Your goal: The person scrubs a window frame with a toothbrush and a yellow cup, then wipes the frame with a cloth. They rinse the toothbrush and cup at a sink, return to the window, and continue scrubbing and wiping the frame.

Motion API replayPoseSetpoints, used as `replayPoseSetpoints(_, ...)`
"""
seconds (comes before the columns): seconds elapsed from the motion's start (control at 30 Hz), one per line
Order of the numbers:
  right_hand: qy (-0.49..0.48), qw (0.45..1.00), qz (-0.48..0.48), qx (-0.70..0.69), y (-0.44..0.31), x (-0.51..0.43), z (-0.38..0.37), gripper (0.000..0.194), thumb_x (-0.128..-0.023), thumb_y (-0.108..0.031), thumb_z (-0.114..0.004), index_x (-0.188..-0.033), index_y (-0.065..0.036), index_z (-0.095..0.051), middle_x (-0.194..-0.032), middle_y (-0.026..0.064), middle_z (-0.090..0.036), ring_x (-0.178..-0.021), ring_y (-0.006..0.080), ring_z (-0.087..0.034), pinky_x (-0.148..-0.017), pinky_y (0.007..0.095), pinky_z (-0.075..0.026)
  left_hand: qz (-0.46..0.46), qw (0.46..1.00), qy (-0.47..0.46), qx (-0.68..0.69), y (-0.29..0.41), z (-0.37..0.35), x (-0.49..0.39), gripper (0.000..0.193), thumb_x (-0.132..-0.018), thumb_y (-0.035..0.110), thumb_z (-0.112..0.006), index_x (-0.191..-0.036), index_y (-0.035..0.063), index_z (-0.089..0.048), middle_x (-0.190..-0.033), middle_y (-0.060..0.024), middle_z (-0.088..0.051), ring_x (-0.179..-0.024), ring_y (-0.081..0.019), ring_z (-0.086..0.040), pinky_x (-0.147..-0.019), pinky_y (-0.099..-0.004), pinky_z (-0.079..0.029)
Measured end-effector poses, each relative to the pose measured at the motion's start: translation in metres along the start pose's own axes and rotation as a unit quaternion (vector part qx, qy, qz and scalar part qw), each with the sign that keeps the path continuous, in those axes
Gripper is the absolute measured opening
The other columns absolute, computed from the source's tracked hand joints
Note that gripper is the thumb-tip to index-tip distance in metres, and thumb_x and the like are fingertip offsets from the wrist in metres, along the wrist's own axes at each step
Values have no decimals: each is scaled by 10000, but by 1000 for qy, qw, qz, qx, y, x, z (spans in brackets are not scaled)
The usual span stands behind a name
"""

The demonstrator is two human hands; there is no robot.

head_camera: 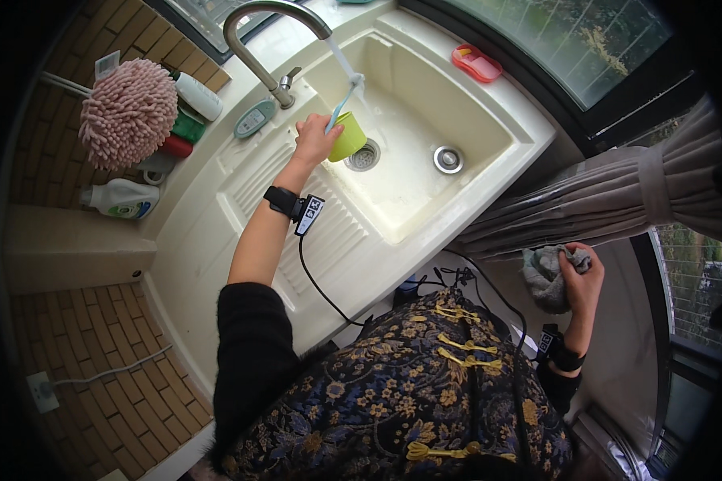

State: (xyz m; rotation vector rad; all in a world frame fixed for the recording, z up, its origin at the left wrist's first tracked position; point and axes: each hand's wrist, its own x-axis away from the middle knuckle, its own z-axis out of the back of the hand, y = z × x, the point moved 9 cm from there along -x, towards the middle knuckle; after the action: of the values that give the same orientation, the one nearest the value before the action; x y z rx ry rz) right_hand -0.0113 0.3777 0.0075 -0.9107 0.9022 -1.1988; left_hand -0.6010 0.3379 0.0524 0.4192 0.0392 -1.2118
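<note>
My left hand [316,139] grips a blue toothbrush [339,108] and a lime-green plastic cup [350,137] together over the sink [475,114]. The toothbrush head reaches into the stream of water running from the curved metal faucet [240,45]. Below and beside the cup lies the drain strainer [364,157]. Off to the right, beyond the sink's edge, my right hand [582,279] holds a crumpled grey cloth [544,276]. Both wrists wear black straps with small cabled devices.
A round metal stopper [448,159] lies in the sink. A red soap dish [476,63] stands on the far ledge, a teal brush [254,118] beside the faucet. Bottles and a pink chenille duster [129,114] are at left. A tied grey curtain [614,180] hangs at right.
</note>
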Motion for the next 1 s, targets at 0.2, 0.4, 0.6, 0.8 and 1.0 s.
replayPoseSetpoints(0.2,4,1000,0,-4,-7,4,1,181,-773,-51,-729,-929,5,-658,-846,35,-656,-794,99,-588,-750,256,-475,-18,997,30,-64,27,13,-7,206,-857,313,-658,-907,117,-696,-872,-92,-627,-900,-286,-570,-847,-446,-373)
replayPoseSetpoints(0.4,9,1000,-5,6,-10,10,5,186,-772,-50,-736,-932,5,-660,-838,27,-652,-787,92,-581,-746,247,-472,-137,973,57,-179,76,11,-26,161,-852,299,-649,-837,143,-617,-825,-29,-624,-821,-288,-610,-679,-425,-512)
replayPoseSetpoints(0.6,32,999,-32,8,5,21,19,192,-769,-54,-742,-933,5,-661,-830,23,-652,-777,86,-576,-742,240,-471,-119,980,37,-158,70,-19,-18,181,-882,297,-625,-880,125,-567,-808,-57,-612,-718,-333,-630,-605,-465,-510)
replayPoseSetpoints(0.8,40,998,-39,17,12,31,29,186,-773,-61,-741,-929,2,-662,-827,18,-651,-772,85,-578,-740,237,-470,-138,977,37,-161,63,-36,-13,174,-884,304,-623,-871,141,-562,-802,-65,-602,-692,-340,-642,-581,-459,-521)
replayPoseSetpoints(1.0,42,998,-48,4,10,38,33,174,-777,-60,-734,-926,-4,-664,-831,18,-651,-776,87,-581,-740,240,-470,-147,976,35,-154,66,-41,-13,184,-869,272,-646,-848,112,-557,-776,-91,-590,-704,-338,-626,-594,-455,-514)
